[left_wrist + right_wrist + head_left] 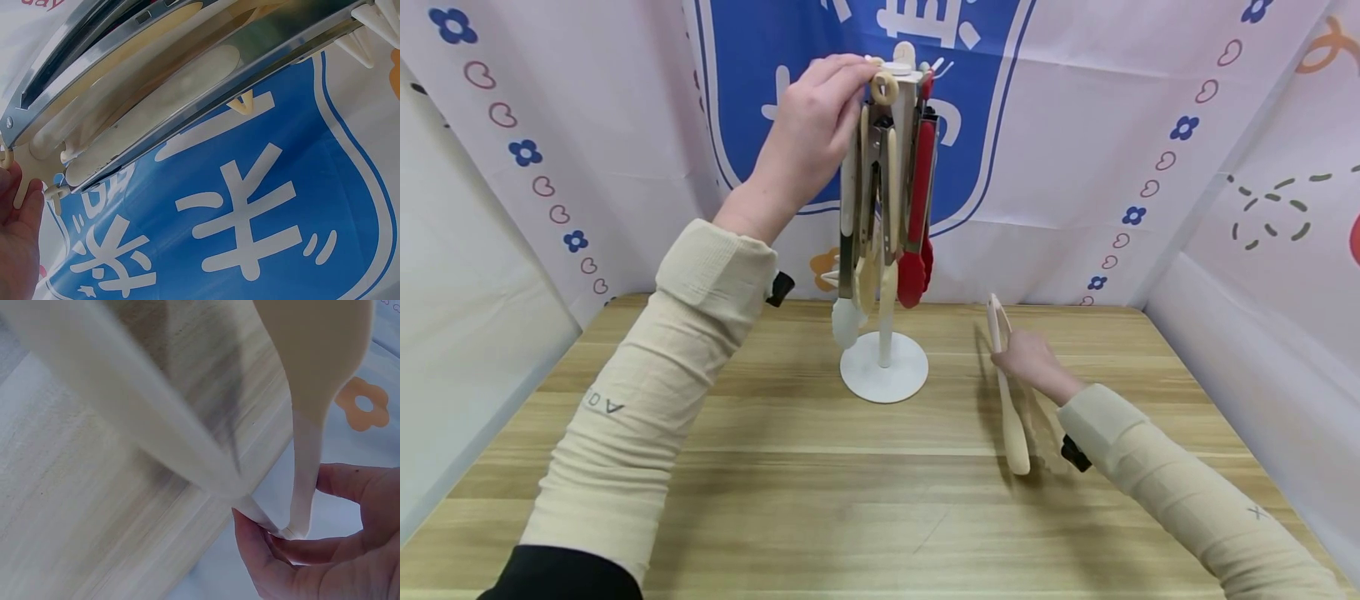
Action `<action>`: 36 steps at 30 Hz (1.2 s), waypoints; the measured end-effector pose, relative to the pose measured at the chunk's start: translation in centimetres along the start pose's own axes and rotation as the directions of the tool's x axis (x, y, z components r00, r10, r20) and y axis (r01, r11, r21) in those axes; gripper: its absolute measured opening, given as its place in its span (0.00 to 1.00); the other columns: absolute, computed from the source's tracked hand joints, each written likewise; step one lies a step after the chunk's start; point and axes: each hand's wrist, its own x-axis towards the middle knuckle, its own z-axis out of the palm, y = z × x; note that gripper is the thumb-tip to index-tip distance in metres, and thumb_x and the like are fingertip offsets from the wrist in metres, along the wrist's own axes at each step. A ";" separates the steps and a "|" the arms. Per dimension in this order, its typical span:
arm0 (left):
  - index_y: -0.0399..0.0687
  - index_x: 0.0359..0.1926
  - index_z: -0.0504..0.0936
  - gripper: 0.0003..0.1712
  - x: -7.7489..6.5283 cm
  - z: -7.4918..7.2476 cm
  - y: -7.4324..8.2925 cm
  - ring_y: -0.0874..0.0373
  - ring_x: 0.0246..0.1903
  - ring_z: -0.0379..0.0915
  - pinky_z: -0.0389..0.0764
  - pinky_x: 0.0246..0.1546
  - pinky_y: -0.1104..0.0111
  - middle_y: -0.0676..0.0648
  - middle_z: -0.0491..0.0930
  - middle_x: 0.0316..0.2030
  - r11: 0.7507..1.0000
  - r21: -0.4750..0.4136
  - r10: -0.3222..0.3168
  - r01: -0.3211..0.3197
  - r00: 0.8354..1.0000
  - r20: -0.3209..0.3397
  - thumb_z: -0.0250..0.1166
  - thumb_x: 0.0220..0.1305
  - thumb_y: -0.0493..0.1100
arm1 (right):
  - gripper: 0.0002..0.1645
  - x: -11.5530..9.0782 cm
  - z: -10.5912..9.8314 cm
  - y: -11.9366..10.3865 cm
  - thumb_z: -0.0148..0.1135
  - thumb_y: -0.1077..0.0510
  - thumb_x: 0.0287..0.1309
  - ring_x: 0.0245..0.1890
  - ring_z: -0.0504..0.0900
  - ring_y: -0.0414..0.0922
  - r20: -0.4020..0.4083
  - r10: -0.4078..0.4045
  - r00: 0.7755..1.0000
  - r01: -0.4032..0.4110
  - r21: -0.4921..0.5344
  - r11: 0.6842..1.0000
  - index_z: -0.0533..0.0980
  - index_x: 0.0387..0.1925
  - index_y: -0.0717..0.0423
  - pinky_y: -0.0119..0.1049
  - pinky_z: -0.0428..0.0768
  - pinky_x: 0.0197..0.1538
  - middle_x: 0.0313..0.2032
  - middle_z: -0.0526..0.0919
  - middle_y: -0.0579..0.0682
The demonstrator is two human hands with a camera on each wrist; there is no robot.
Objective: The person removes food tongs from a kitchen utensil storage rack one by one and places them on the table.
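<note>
A white rotating utensil rack (863,379) stands at the back middle of the table, with several tongs hanging from its top. My left hand (816,117) pinches the rack's top edge, beside a beige ring (884,88). Steel-armed tongs (150,134) hang just past its fingertips in the left wrist view. Over on the right, my right hand (1033,362) holds a pair of beige tongs (1017,442) by the hinged end. Their two arms spread apart in the right wrist view, with thumb and fingers (253,547) around the joint.
Among the hanging tongs are red ones (917,208) on the rack's right side and white-tipped ones (845,323) on its left. A printed cloth (1045,167) backs the wooden table (820,500), and white cloth walls rise at both sides.
</note>
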 end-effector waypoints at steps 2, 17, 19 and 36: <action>0.40 0.58 0.71 0.20 0.0 0.0 0.0 0.60 0.59 0.60 0.56 0.59 0.80 0.45 0.70 0.57 1.000 0.002 -0.001 0.001 1.000 0.002 0.44 0.71 0.40 | 0.17 0.1 0.1 0.0 0.56 0.58 0.54 0.19 0.73 0.45 0.009 0.005 1.000 -0.005 -0.006 1.000 0.71 0.36 0.73 0.31 0.74 0.20 0.24 0.75 0.56; 0.40 0.58 0.71 0.19 0.0 -0.1 0.0 0.59 0.59 0.61 0.56 0.59 0.80 0.45 0.70 0.57 1.000 -0.003 0.004 -0.004 1.000 -0.003 0.44 0.71 0.40 | 0.10 1.0 0.5 0.1 0.57 0.59 0.51 0.21 0.71 0.46 0.044 -0.005 0.999 0.008 -0.070 0.998 0.72 0.25 0.65 0.34 0.73 0.24 0.21 0.72 0.53; 0.40 0.58 0.71 0.20 0.0 -0.1 0.0 0.59 0.59 0.60 0.56 0.59 0.80 0.45 0.70 0.57 1.000 -0.002 0.006 -0.006 1.000 -0.001 0.43 0.71 0.41 | 0.09 1.1 0.6 0.1 0.57 0.60 0.50 0.21 0.71 0.46 0.048 -0.013 0.999 0.016 -0.078 0.997 0.72 0.24 0.65 0.34 0.73 0.24 0.20 0.72 0.53; 0.41 0.58 0.71 0.19 -0.1 0.0 0.1 0.60 0.59 0.60 0.56 0.59 0.80 0.46 0.70 0.57 1.000 -0.010 0.003 -0.003 1.000 0.001 0.44 0.70 0.40 | 0.07 1.7 1.4 0.5 0.56 0.62 0.46 0.17 0.64 0.42 0.068 -0.030 0.997 0.038 -0.116 0.992 0.70 0.19 0.60 0.29 0.65 0.19 0.17 0.66 0.48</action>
